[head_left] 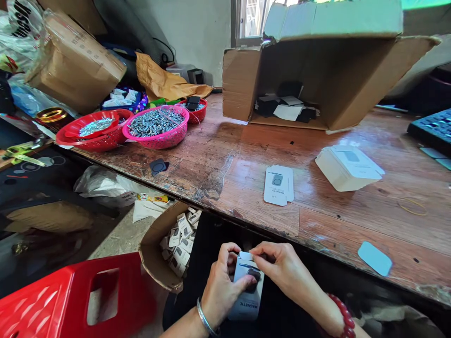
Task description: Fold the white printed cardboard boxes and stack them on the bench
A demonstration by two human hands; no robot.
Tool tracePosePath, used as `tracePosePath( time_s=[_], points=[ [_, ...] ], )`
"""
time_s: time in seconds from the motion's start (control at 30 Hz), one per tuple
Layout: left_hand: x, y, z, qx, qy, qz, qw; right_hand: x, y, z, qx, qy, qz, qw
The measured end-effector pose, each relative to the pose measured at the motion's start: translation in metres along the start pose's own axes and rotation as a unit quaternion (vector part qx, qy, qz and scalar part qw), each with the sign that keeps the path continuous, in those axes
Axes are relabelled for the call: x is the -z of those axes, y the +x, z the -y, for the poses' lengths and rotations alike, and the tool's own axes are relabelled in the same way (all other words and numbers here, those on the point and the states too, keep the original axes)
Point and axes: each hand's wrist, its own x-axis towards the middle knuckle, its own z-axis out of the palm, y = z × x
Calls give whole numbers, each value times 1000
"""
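Over my lap, my left hand (225, 286) grips a small white printed box (247, 305) marked MAGNETIC, the thumb lying across its front. My right hand (278, 263) pinches the flap at the box's top end with thumb and forefinger. That end flap stands up between my two hands. On the table just beyond lies a flat unfolded box blank (278, 185) with the same print. A thick stack of such blanks (348, 166) sits farther right.
A carton of packed small boxes (160, 263) stands on the floor left of me, beside a red stool (70, 295). Pink (158, 126) and red baskets (95, 138) hold metal parts. An open cardboard box (289, 61) lies at the back. A pale blue card (375, 258) lies near the table edge.
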Motion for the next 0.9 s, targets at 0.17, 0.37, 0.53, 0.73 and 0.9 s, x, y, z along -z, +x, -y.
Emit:
tracePosePath(
  time_s=[0.17,0.37,0.53,0.73,0.9],
  points=[
    [-1,-5,-6,24,27,15,999,-3,-1,-1,-27,20,0,999],
    [-4,-3,-2,37,3,15,999,-6,-3,3,-7,7,-6,1000],
    [-10,1,8,145,-259,214,931,-8,-7,0,-20,10,0,1000],
    [-18,6,2,94,-224,171,955,-2,-7,-4,-25,17,1,1000],
    [-23,10,-2,55,-179,114,976,1,-5,-2,-2,32,1,999]
  ],
)
